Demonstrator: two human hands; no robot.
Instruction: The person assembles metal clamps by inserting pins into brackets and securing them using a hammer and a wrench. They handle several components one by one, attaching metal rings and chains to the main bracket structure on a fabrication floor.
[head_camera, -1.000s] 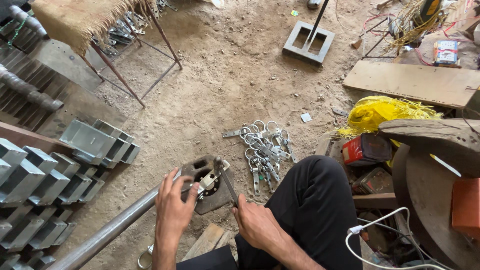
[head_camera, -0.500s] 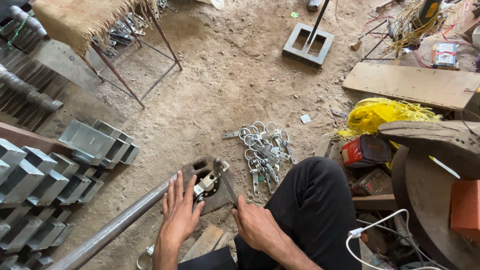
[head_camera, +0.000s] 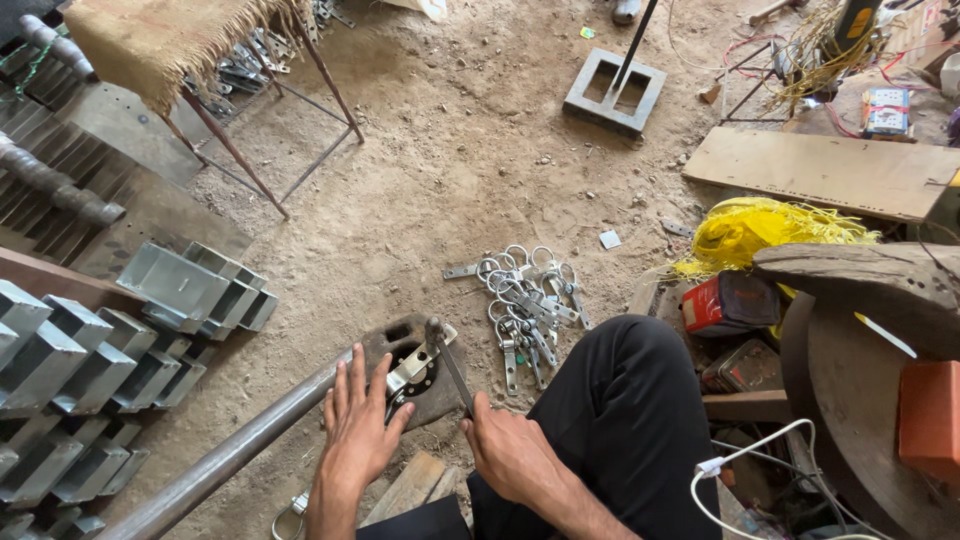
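Here we see the left hand (head_camera: 358, 428) flat, holding nothing, on the steel pipe (head_camera: 230, 462); the right hand (head_camera: 510, 452) grips a hammer (head_camera: 450, 365) handle, its end hidden.

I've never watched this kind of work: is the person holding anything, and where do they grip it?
The right hand grips a hammer by the lower end of its handle. The left hand lies flat on a small metal piece, gripping nothing.

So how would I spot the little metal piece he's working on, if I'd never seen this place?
Find the long steel pipe that runs up from the bottom left across the dirt floor. At its upper end lies a dark flat base plate, and the left hand presses the small shiny metal piece onto it. Unlike the loose heap of ringed metal pieces nearby, it lies alone under a hand.
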